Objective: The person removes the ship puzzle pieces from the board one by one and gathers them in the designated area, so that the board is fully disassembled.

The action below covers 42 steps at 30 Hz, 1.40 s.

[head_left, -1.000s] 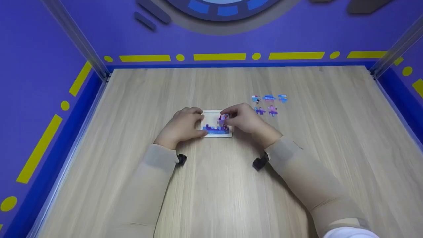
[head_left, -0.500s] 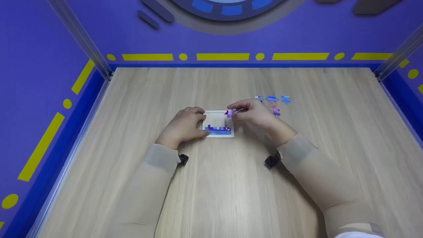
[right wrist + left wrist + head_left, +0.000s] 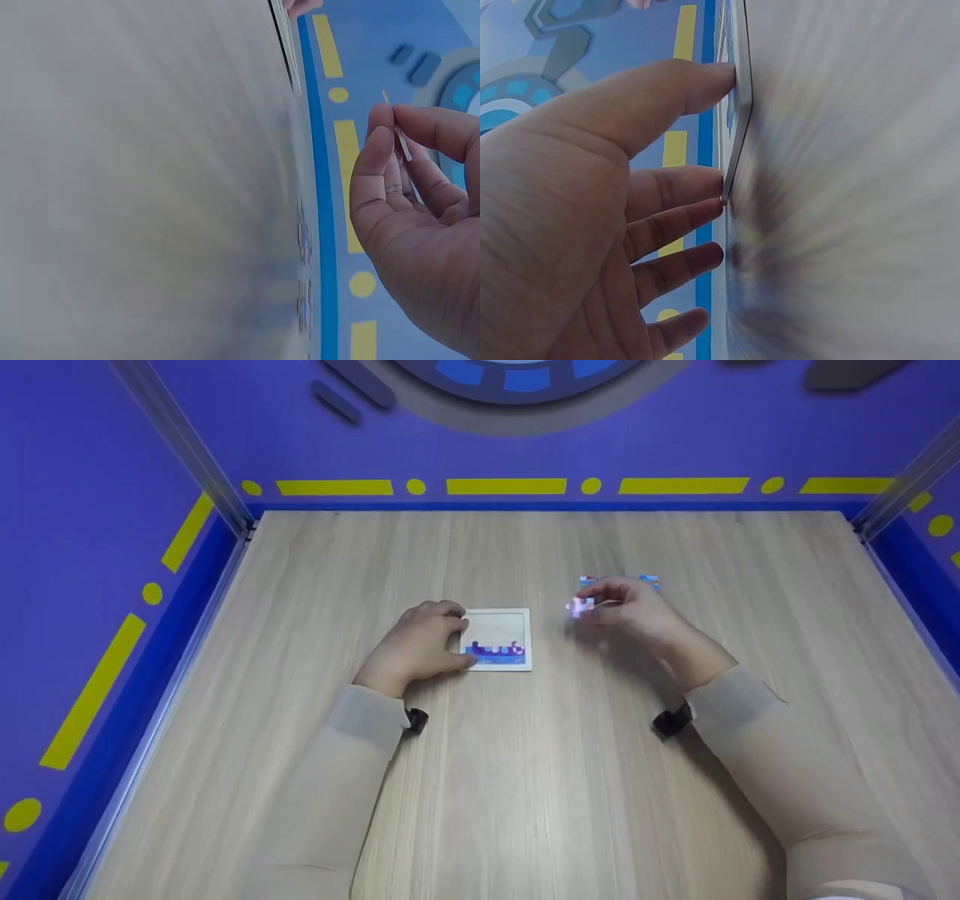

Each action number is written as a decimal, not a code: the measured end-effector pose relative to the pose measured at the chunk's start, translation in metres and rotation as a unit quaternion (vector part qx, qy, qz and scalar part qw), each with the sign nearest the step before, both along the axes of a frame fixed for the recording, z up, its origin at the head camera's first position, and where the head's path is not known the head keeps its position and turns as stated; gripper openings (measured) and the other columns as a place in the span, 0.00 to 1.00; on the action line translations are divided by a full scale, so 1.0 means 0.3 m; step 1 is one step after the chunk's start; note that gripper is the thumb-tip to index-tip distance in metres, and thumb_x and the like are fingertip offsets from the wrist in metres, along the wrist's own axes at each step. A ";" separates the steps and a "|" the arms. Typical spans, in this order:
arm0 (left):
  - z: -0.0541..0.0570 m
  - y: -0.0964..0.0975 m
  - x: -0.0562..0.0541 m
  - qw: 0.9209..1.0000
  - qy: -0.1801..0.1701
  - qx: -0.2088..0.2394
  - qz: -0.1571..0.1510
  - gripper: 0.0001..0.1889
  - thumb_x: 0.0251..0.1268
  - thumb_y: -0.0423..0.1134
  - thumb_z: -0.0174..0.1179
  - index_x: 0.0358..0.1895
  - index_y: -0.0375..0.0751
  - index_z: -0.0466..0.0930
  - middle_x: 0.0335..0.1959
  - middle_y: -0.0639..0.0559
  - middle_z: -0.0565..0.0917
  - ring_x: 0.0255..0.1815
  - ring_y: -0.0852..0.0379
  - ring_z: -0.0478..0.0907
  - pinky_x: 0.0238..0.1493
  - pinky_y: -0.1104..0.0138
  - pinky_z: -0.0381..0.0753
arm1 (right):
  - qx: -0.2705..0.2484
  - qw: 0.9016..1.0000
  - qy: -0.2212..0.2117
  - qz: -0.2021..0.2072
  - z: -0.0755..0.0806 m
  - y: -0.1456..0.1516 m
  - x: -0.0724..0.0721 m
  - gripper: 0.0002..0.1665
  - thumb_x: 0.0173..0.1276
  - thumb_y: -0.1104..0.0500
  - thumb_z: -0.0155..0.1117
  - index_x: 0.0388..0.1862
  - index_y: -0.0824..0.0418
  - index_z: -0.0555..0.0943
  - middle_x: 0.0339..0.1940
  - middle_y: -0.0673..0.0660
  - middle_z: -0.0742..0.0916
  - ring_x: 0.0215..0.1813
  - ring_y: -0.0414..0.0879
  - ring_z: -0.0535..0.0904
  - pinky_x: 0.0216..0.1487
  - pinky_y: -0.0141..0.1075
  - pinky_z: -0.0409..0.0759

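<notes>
A small white puzzle tray (image 3: 527, 639) lies flat on the table, with blue and purple pieces (image 3: 501, 658) along its near side. Its rest shows a pale bare bed. My left hand (image 3: 420, 649) rests at the tray's left side, thumb on the near corner. In the left wrist view its fingers (image 3: 679, 187) are nearly straight, two tips touching the tray's edge. Right of the tray, my right hand (image 3: 637, 615) pinches a pink and purple puzzle piece (image 3: 580, 607) between thumb and fingers, raised over the table. The right wrist view shows this piece edge-on.
Loose puzzle pieces (image 3: 649, 580) lie on the wooden table (image 3: 480, 780) behind my right hand, which partly covers them. The right wrist view shows some of these pieces (image 3: 304, 307) edge-on. Purple-blue walls (image 3: 480, 457) with yellow marks enclose the table's back and sides.
My right hand has lifted the pink and purple puzzle piece off the tray's right side and carried it rightward, toward the loose pieces. The left hand stays at the tray.
</notes>
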<state>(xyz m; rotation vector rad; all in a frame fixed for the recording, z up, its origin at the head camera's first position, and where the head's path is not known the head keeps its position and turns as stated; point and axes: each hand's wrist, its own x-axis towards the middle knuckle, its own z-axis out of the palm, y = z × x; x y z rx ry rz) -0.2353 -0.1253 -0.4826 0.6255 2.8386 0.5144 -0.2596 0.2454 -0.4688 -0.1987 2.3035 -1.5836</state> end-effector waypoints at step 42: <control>0.004 0.002 0.009 1.000 -0.006 0.004 0.005 0.36 0.74 0.58 0.74 0.77 0.41 0.84 0.85 0.47 0.77 0.90 0.41 0.66 0.94 0.46 0.61 | 0.058 0.989 -0.017 -0.133 -0.043 0.360 -0.027 0.23 0.81 0.58 0.74 0.69 0.66 0.86 0.38 0.34 0.91 0.35 0.35 0.81 0.36 0.30 0.82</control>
